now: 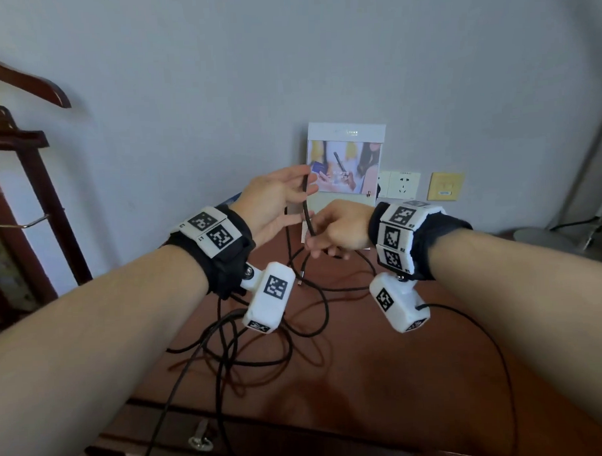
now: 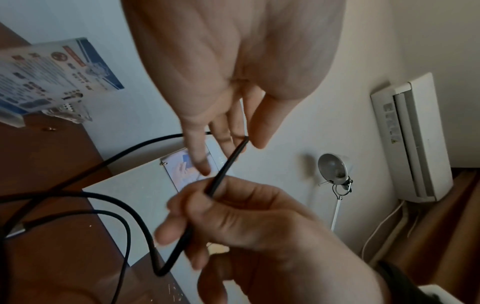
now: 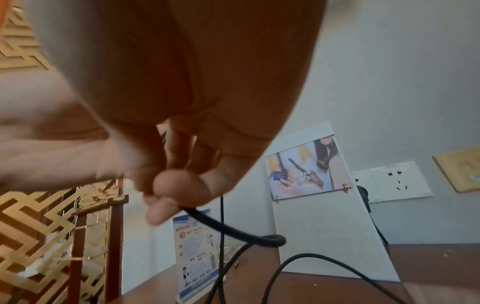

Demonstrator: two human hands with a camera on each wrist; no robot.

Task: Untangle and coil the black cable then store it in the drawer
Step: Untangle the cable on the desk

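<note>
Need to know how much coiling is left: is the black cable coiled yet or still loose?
Still loose: the black cable sprawls in irregular loops over the table.

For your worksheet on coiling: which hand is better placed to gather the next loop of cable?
Right. The right hand already pinches the black cable; the left hand is open, only touching it.

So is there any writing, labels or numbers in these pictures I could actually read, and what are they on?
Nothing reads clearly.
White wrist blocks: black-and-white square code patterns, plus tiny characters too small to read.
Upright picture card: a small line of print at the top, blurred.
Blue-and-white leaflet: dense print and red symbols, too blurred to read.
Yellow wall plate: a small blue label, unreadable.
Wall air conditioner: small stickers, unreadable.
</note>
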